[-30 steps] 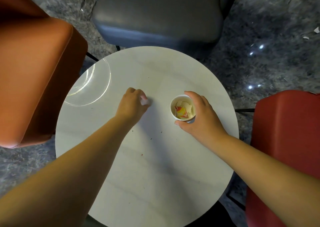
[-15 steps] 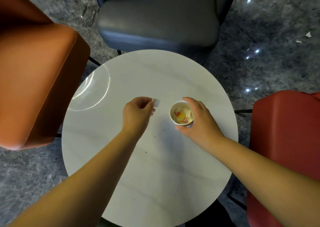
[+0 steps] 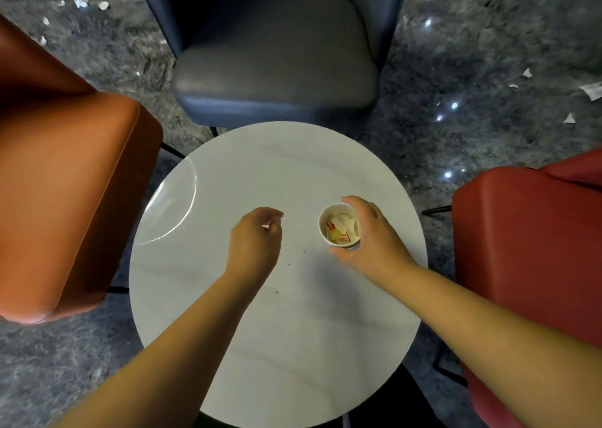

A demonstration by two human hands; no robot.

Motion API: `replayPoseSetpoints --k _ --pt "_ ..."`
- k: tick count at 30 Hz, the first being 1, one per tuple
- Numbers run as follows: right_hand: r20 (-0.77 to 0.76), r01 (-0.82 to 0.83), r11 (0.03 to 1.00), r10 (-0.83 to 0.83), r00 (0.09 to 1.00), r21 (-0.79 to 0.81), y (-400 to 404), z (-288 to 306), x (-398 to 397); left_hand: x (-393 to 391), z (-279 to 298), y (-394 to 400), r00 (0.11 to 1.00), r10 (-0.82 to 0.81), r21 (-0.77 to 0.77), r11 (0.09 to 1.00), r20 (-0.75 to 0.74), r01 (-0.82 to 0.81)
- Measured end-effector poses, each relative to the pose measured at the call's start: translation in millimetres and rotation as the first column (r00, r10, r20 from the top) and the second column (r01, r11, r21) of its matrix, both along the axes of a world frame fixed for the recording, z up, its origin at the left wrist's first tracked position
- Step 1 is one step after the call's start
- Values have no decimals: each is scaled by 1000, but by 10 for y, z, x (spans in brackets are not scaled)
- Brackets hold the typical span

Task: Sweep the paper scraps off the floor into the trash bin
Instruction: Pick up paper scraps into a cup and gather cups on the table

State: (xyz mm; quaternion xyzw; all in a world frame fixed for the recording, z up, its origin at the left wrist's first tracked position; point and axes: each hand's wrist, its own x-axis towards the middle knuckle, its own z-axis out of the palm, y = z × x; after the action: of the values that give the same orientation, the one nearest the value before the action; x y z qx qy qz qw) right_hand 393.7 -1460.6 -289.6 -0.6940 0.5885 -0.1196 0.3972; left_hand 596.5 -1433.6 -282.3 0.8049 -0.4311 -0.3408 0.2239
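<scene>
On the round white table (image 3: pixel 277 346) stands a small paper cup (image 3: pixel 339 227) with white and red-yellow scraps inside. My right hand (image 3: pixel 371 238) grips the cup from its right side. My left hand (image 3: pixel 257 241) hovers over the table to the left of the cup, fingers curled, pinching a small white paper scrap (image 3: pixel 266 226) that barely shows. White paper scraps lie on the dark marbled floor at the top left (image 3: pixel 81 2) and at the right (image 3: pixel 591 90). No trash bin is in sight.
A dark grey chair (image 3: pixel 277 56) stands behind the table, an orange chair (image 3: pixel 65 183) to its left, a red chair (image 3: pixel 534 248) to its right. Tiny red crumbs dot the table (image 3: pixel 277 292). Open floor shows between the chairs.
My left hand picked a white scrap off the table and lifted it, curling more closely around it. My right hand kept hold of the cup. The view tilted up, showing more floor.
</scene>
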Motion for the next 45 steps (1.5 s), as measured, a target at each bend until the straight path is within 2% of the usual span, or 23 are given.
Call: replayPoseSetpoints --k 2,5,9,11,22,29,37,45 --pt "4 71 997 -71 997 -9 43 126 -88 -18 84 6 982 -159 29 987 98 157" --pt "22 195 980 -195 981 -39 86 344 -310 -165 251 -48 903 -380 82 925 199 371" --pt "16 330 942 -330 944 -68 103 558 -753 -522 446 -194 751 -582 178 812 310 556" --pt "1 359 929 -361 933 -89 92 617 -1015 -757 523 -265 691 -633 194 770 348 607" --pt "29 414 891 -416 909 -183 -249 773 -2672 -2357 664 -672 476 -741 274 637 473 721" --pt "21 459 862 -466 885 -214 -491 846 -3539 -3132 658 -1023 425 -773 311 596 472 740" --pt "68 466 853 -464 883 -236 -769 892 -3759 -3400 692 -1494 376 -774 308 572 510 760" --pt "49 453 847 -458 888 -277 -1561 1079 -3789 -3503 798 -2313 325 -772 289 538 545 792"
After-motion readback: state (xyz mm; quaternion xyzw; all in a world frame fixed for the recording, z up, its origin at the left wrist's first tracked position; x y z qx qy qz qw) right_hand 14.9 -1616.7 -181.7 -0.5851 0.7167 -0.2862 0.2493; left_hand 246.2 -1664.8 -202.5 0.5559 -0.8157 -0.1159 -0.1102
